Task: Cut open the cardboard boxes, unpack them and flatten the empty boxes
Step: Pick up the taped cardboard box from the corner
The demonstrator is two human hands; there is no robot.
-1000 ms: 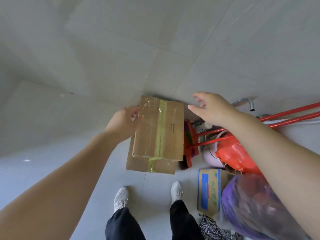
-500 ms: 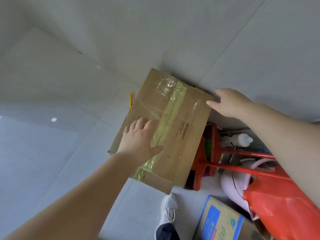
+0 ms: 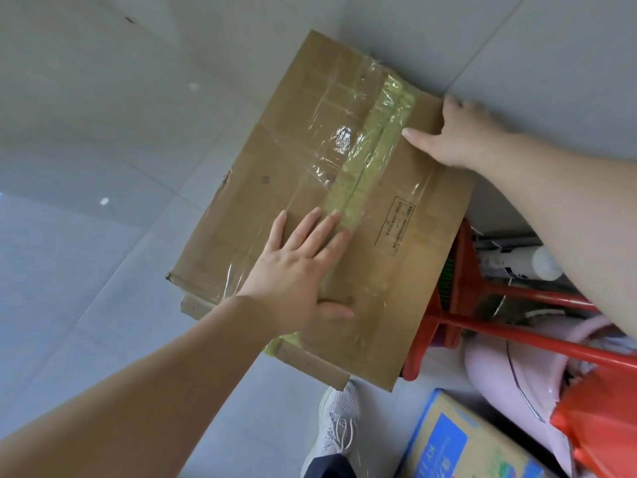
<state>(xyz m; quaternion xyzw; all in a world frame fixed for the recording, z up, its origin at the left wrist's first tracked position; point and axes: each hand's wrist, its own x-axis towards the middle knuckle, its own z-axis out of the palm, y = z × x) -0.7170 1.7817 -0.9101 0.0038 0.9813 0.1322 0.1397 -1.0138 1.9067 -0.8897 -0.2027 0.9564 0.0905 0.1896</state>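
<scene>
Flattening step: left hand (image 3: 296,274) presses flat-fingered on the cardboard box (image 3: 331,201); right hand (image 3: 462,139) grips its far-right edge; next, stow it.

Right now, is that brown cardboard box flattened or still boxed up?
Flattened: the cardboard box shows as one thin sheet against the wall, left hand pressed flat on it, right hand gripping its edge.

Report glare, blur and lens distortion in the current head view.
Head view: glare patch on the clear tape of the cardboard box; small light spots reflect off the glossy floor; wide-angle lens bends tile seams and stretches the forearms; left hand and right hand fairly sharp, edges softer.
</scene>
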